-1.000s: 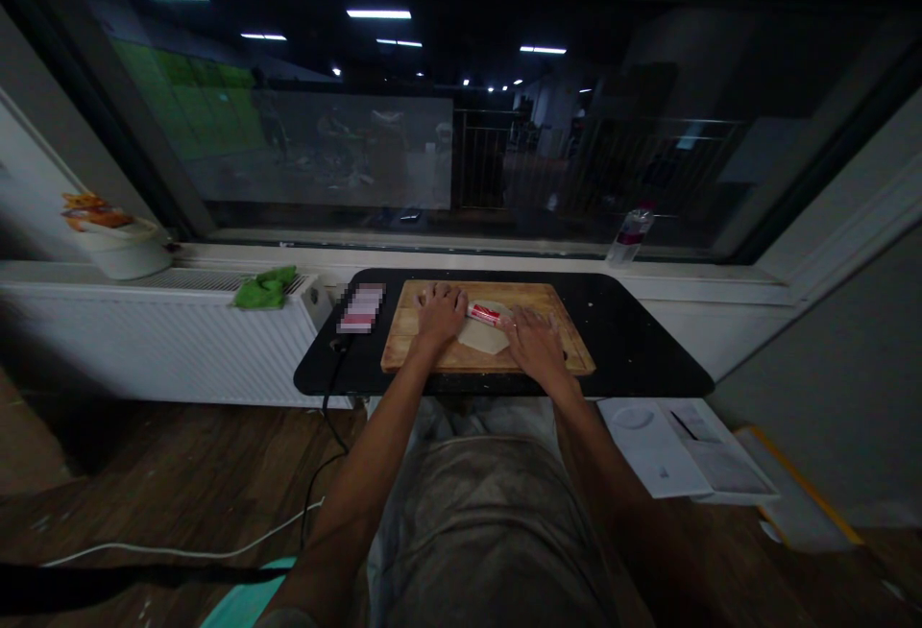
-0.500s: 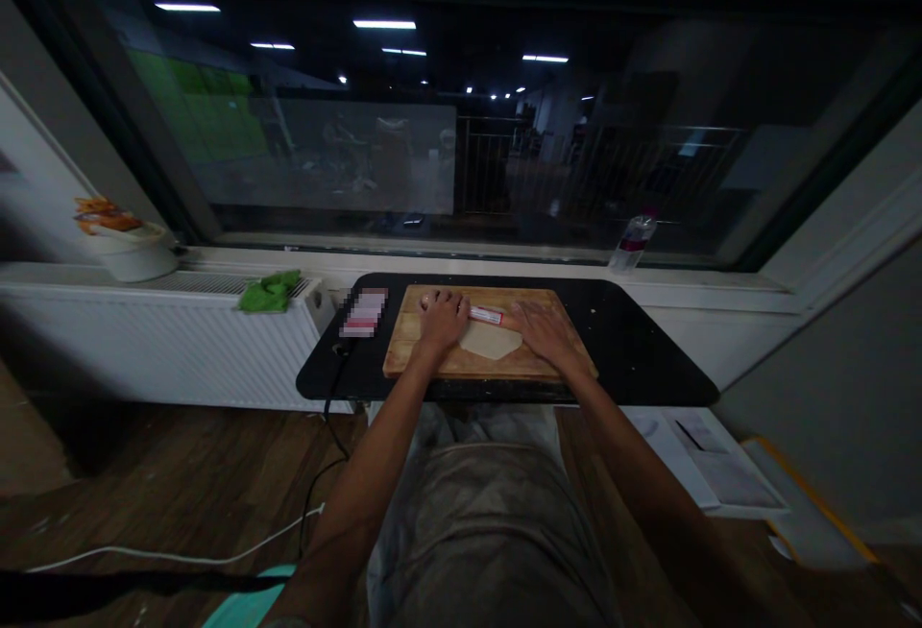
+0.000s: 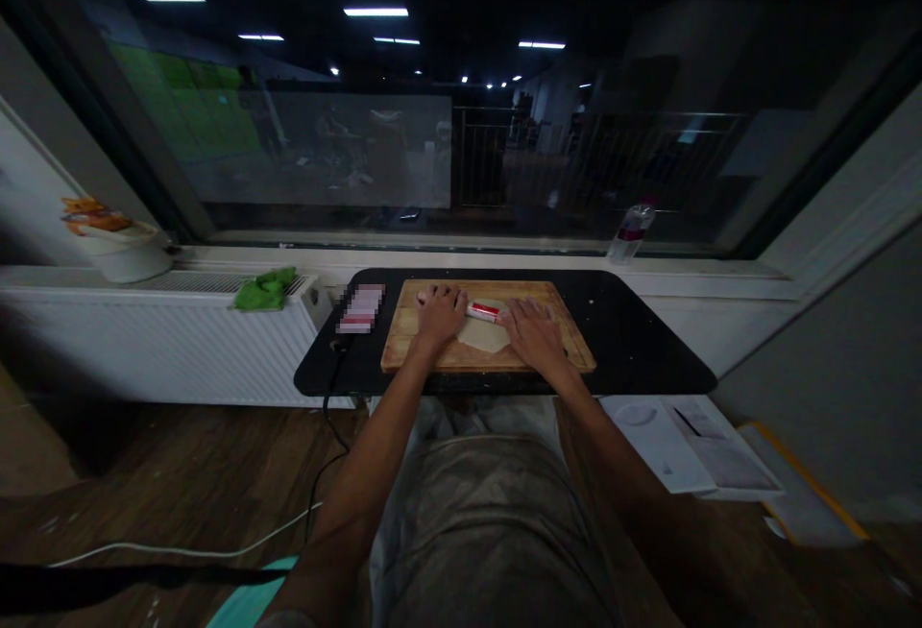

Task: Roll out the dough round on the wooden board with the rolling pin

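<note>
A wooden cutting board (image 3: 569, 345) lies on a small black table (image 3: 634, 350). A pale flat sheet of dough (image 3: 484, 335) rests on the board under a red-and-white rolling pin (image 3: 484, 311). My left hand (image 3: 439, 311) lies flat with fingers spread on the pin's left end. My right hand (image 3: 531, 332) lies flat on the pin's right end, over the dough's right edge. Both palms press down on the pin; neither hand wraps round it.
A blurred-out pink and white card (image 3: 361, 308) lies on the table's left part. A green cloth (image 3: 265, 289) sits on the white radiator, a white bowl (image 3: 124, 253) on the sill, a water bottle (image 3: 631, 231) by the window. Papers (image 3: 684, 446) and a cable (image 3: 180, 551) lie on the floor.
The pin and both hands rolled away from me over the dough, then came back toward me to about where they were one second ago.
</note>
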Action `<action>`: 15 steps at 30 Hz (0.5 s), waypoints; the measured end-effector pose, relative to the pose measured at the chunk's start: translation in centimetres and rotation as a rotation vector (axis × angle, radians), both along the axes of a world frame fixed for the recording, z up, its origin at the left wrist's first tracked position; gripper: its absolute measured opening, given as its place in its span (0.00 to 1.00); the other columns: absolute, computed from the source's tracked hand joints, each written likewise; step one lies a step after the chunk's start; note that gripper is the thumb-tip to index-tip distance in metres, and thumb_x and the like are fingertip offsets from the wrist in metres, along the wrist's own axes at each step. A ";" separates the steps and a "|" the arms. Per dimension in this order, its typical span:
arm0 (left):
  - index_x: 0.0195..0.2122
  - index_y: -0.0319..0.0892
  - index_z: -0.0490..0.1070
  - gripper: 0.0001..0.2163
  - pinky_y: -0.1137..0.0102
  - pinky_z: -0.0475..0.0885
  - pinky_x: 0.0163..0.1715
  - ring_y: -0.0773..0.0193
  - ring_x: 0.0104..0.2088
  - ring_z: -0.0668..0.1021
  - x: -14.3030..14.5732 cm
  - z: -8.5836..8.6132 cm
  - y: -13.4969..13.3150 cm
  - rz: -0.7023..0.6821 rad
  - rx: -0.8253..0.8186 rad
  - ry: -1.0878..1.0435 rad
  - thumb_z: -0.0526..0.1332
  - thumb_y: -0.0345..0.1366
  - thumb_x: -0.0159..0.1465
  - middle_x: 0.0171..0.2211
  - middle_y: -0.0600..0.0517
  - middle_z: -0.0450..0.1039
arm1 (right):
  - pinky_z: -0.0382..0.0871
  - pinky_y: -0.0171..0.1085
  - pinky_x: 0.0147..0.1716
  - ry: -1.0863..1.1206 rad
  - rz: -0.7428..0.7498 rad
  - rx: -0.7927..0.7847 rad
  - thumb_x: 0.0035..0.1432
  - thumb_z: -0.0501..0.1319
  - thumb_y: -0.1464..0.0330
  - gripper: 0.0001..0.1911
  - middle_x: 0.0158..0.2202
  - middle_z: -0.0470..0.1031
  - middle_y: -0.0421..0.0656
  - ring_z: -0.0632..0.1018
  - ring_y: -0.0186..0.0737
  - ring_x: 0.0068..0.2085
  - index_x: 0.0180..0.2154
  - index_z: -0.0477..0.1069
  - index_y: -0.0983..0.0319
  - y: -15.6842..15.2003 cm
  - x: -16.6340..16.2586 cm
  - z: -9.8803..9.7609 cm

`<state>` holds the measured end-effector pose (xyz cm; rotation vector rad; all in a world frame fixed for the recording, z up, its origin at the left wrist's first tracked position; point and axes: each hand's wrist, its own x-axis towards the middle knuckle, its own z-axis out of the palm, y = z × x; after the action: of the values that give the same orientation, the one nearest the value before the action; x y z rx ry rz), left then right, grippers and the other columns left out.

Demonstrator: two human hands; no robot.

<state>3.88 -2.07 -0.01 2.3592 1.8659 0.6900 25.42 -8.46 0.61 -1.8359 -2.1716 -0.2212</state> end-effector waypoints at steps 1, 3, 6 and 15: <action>0.60 0.50 0.79 0.21 0.48 0.61 0.69 0.45 0.67 0.68 -0.1 -0.1 0.1 -0.008 0.001 0.004 0.47 0.45 0.83 0.65 0.42 0.77 | 0.53 0.60 0.77 0.000 -0.006 -0.011 0.85 0.40 0.57 0.32 0.73 0.73 0.55 0.67 0.57 0.77 0.75 0.68 0.63 0.6 0.2 0.2; 0.61 0.48 0.79 0.22 0.49 0.61 0.69 0.45 0.67 0.68 -0.1 -0.2 0.3 -0.013 0.003 0.008 0.47 0.46 0.83 0.65 0.41 0.76 | 0.52 0.60 0.77 -0.002 -0.007 -0.030 0.85 0.39 0.57 0.33 0.73 0.74 0.54 0.68 0.56 0.77 0.74 0.68 0.62 2.0 0.6 0.7; 0.61 0.47 0.79 0.23 0.48 0.60 0.70 0.46 0.66 0.69 -0.1 -0.2 0.4 -0.010 0.005 0.002 0.45 0.45 0.83 0.63 0.41 0.78 | 0.52 0.59 0.77 0.003 -0.031 -0.044 0.85 0.38 0.57 0.33 0.74 0.72 0.54 0.68 0.56 0.76 0.76 0.66 0.63 3.8 0.9 1.3; 0.57 0.48 0.82 0.23 0.39 0.63 0.67 0.39 0.66 0.71 0.4 0.7 -0.6 0.074 0.032 -0.037 0.46 0.47 0.83 0.64 0.42 0.79 | 0.55 0.66 0.74 0.057 -0.020 -0.186 0.85 0.37 0.53 0.35 0.73 0.74 0.54 0.69 0.61 0.75 0.74 0.69 0.59 8.8 1.9 2.6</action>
<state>4.33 -2.64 0.71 2.2900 1.9501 0.7704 27.28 0.35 3.24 -1.9363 -2.2002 0.0302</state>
